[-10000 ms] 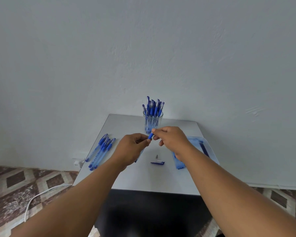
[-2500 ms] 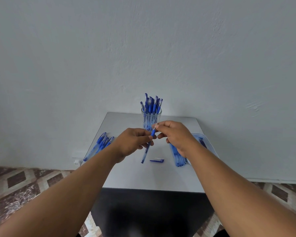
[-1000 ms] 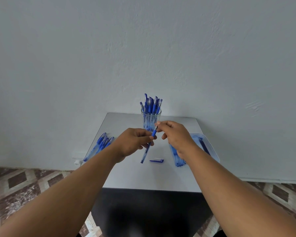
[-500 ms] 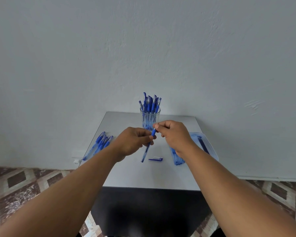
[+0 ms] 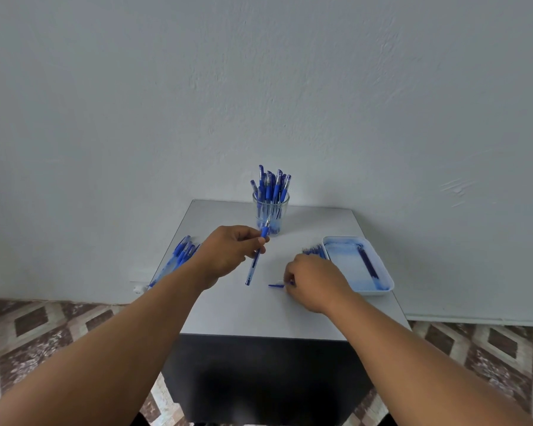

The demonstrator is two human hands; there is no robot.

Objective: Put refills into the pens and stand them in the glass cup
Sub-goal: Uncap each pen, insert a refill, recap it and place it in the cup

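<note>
My left hand (image 5: pixel 228 253) pinches a blue pen (image 5: pixel 257 259) near its grip; the pen slants with its tip up toward the glass cup (image 5: pixel 270 217) and has no cap on. The cup stands at the table's back middle with several capped blue pens upright in it. My right hand (image 5: pixel 314 282) is down on the table, fingers curled at a blue pen cap (image 5: pixel 275 285) that lies flat; its fingertips touch the cap's right end. Whether they grip it is hidden.
Several blue pens (image 5: pixel 179 256) lie in a bundle at the grey table's (image 5: pixel 259 315) left edge. A white tray (image 5: pixel 359 265) with a dark refill sits at the right, more blue refills beside it. A wall stands just behind; tiled floor lies around.
My right hand has let go of the pen's tip and dropped to the cap on the table. My left hand still holds the pen, which has shifted slightly.
</note>
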